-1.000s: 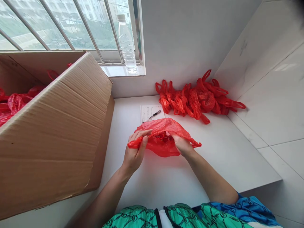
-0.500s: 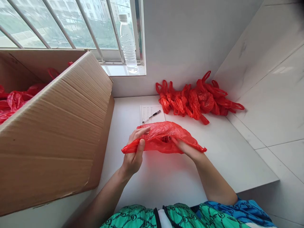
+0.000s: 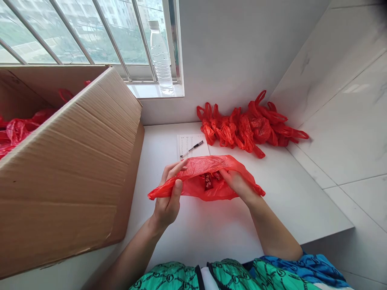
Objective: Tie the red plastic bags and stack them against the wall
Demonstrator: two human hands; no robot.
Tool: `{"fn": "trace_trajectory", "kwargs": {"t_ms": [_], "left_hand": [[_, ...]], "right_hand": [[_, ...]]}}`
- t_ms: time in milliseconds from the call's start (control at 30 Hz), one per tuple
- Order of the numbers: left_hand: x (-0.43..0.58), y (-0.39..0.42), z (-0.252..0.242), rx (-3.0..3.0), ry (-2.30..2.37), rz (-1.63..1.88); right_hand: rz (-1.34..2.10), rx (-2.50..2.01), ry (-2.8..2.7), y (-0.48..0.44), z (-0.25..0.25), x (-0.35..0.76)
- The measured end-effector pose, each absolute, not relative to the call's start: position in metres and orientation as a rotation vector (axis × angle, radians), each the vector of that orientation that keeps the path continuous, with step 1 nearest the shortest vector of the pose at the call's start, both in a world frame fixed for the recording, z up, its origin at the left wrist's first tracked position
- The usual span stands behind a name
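A thin red plastic bag (image 3: 211, 163) is spread wide above the white table, its mouth facing me. My left hand (image 3: 169, 193) grips the bag's left edge between thumb and fingers. Through the mouth reaches my right hand (image 3: 237, 182), its fingertips near small dark-red wrapped packets (image 3: 208, 181) with printed lettering. The bag and the packets partly hide those fingers, so whether they grasp anything does not show.
To the left stands a large cardboard box (image 3: 69, 169) with red bags inside. Several knotted red bags (image 3: 244, 125) lie against the wall. A pen (image 3: 192, 148) rests on a printed sheet (image 3: 184, 141). A water bottle (image 3: 161, 60) is on the windowsill.
The bag's mouth has opened wider, and the dark-red packets inside now show more clearly. My left hand has shifted slightly left and still grips the edge; my right hand remains inside.
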State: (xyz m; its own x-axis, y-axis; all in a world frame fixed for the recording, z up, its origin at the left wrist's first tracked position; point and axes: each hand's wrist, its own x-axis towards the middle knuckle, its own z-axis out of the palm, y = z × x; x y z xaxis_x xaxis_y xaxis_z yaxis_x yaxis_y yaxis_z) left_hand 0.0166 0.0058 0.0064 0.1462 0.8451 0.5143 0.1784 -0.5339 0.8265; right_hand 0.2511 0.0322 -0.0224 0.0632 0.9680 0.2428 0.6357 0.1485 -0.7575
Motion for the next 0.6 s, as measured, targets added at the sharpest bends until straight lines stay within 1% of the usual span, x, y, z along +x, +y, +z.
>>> {"fn": "trace_trajectory", "kwargs": {"t_ms": [167, 267, 367, 500, 600], "left_hand": [[0.017, -0.003, 0.022, 1.860, 1.147, 1.513], [0.016, -0.011, 0.037, 1.852, 1.143, 1.535], [0.015, -0.019, 0.049, 1.819, 1.120, 1.513], [0.011, -0.028, 0.055, 1.763, 1.118, 1.516], [0.009, -0.033, 0.054, 1.678, 1.122, 1.510]], "right_hand": [[0.519, -1.665, -1.587, 0.033, -0.012, 0.246], [0.496, -1.666, -1.541, 0.030, -0.005, 0.245], [0.566, -1.663, -1.524, 0.027, 0.000, 0.244], [0.619, -1.658, -1.531, 0.028, -0.004, 0.240], [0.605, -1.548, -1.591, 0.030, -0.014, 0.234]]}}
